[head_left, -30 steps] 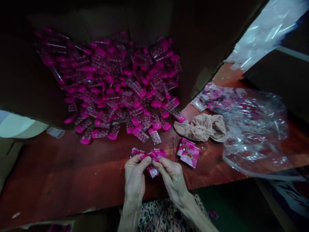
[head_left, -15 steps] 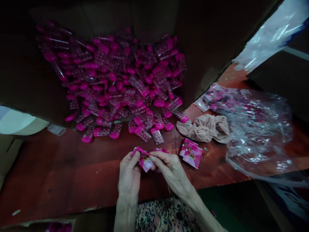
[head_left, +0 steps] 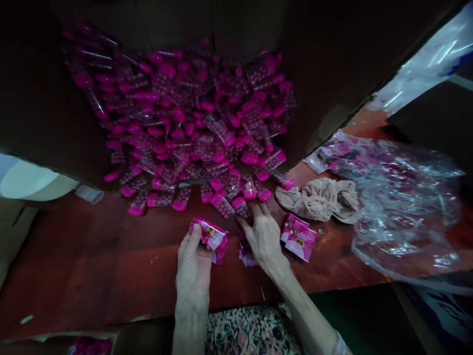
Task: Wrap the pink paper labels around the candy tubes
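My left hand (head_left: 194,268) pinches a pink printed plastic wrapper (head_left: 212,234) between thumb and fingers, above the table. Its printed front faces up, and a second pink layer shows below it. My right hand (head_left: 264,234) reaches to the near edge of a heap of small clear candy boxes (head_left: 221,130) with pink caps and round pellets inside. Thumb and fingers close round one candy box (head_left: 241,207), partly hidden by the fingertips. Under this hand, more pink wrappers (head_left: 246,251) lie on the table. Just right of it rests a small stack of wrappers (head_left: 301,241).
The heap spills from a dark open carton (head_left: 325,74) onto the red-brown table (head_left: 92,261). To the right lie a crumpled beige cloth (head_left: 320,197) and a clear plastic bag (head_left: 402,222) with pink wrappers. A pale bowl (head_left: 37,182) and a clear empty box (head_left: 89,194) are at left.
My right hand has let go of the wrapper and moved up and forward to a candy box at the heap's edge. My left hand keeps the wrapper, now turned flatter. The view has shifted slightly.
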The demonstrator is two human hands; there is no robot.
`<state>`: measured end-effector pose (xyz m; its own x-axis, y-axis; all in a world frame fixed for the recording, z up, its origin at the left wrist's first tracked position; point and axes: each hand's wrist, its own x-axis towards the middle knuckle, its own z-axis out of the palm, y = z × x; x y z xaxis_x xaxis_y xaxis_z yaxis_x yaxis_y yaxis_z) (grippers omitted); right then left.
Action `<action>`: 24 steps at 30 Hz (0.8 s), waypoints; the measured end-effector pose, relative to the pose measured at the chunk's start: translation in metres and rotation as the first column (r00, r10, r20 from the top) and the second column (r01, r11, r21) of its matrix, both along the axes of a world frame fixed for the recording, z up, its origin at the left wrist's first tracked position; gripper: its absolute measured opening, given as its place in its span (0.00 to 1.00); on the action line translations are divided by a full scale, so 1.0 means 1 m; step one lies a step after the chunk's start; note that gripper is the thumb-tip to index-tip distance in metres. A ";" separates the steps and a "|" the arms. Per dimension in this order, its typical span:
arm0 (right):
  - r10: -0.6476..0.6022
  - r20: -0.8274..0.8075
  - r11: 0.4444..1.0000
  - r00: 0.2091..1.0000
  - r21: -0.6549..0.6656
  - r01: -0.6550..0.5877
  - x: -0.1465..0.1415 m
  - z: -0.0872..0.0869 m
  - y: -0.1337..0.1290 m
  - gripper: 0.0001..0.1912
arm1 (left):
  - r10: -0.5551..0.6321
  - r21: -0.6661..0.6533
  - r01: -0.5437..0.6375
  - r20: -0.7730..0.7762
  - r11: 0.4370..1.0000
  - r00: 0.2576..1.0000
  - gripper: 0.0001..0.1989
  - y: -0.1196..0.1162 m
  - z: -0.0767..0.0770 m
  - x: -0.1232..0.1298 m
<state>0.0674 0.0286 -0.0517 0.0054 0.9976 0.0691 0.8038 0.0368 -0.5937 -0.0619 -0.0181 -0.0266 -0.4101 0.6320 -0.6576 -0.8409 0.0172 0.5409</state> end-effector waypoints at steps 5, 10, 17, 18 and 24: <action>0.007 -0.295 0.996 0.955 -0.080 -0.032 0.012 0.018 -0.027 0.14 | 0.023 -0.013 -0.023 0.001 1.000 1.000 0.05 0.006 0.006 -0.001; -0.084 -0.567 0.978 0.820 -0.203 -0.040 0.006 0.033 -0.056 0.13 | 0.017 -0.003 -0.017 -0.027 1.000 0.999 0.07 0.010 0.007 0.004; -0.102 -0.610 0.973 0.786 -0.225 -0.048 0.000 0.030 -0.063 0.14 | -0.017 0.059 0.023 -0.099 0.998 0.995 0.08 0.010 0.003 0.018; -0.110 -0.629 0.967 0.769 -0.248 -0.065 0.001 0.030 -0.062 0.15 | -0.017 0.061 0.024 -0.113 0.998 0.993 0.08 0.010 0.002 0.019; -0.230 -0.795 0.902 0.561 -0.390 -0.184 0.007 0.025 -0.061 0.18 | -0.080 0.066 0.092 -0.154 0.994 0.985 0.09 0.011 0.002 0.025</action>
